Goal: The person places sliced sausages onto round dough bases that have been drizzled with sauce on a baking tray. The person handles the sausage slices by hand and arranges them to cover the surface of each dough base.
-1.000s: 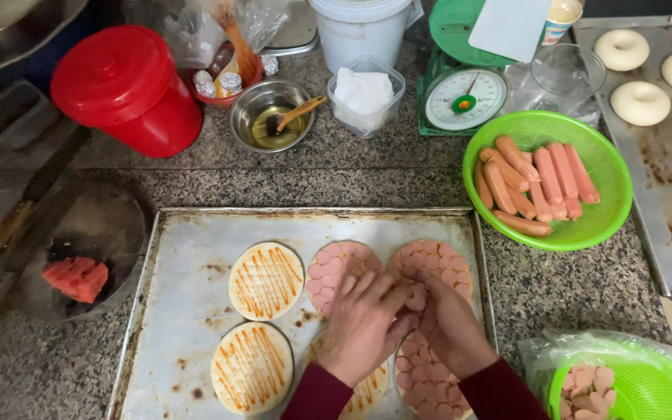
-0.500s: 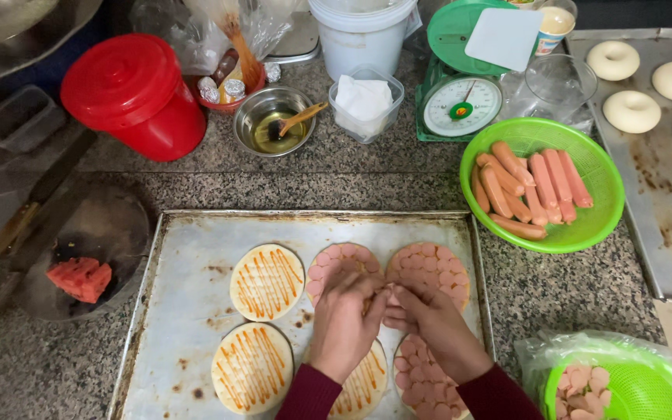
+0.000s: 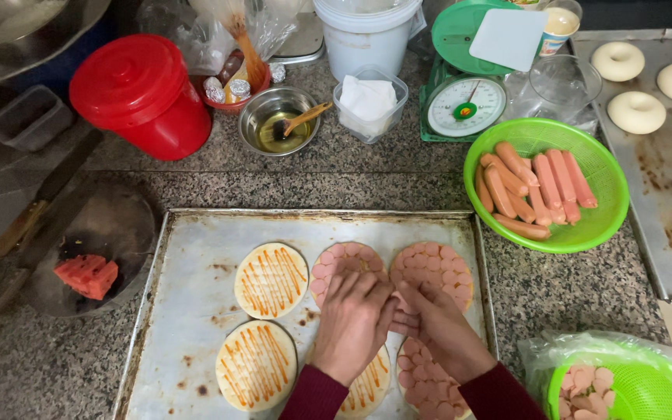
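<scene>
My left hand (image 3: 354, 320) and my right hand (image 3: 439, 325) meet fingertip to fingertip over the middle of a metal baking tray (image 3: 188, 311). Beneath them lie round dough discs. Two discs at the left (image 3: 270, 280) (image 3: 255, 365) carry only orange sauce stripes. Two discs at the back, one (image 3: 345, 264) under my left fingers and one (image 3: 434, 268) to its right, are covered with pink sausage slices. A sliced-covered disc (image 3: 421, 381) lies under my right wrist, a sauced one (image 3: 367, 385) under my left wrist. Whether the fingers pinch a slice is hidden.
A green basket of whole sausages (image 3: 546, 185) stands right of the tray, a green basket of sausage slices (image 3: 631, 385) in a bag at bottom right. Behind are a bowl with a brush (image 3: 278, 120), red bucket (image 3: 141, 93), scale (image 3: 464, 101), and a tray of dough rings (image 3: 647, 85).
Both hands have moved slightly toward the tray's far side and stay together over the middle discs. The view has shifted a little.
</scene>
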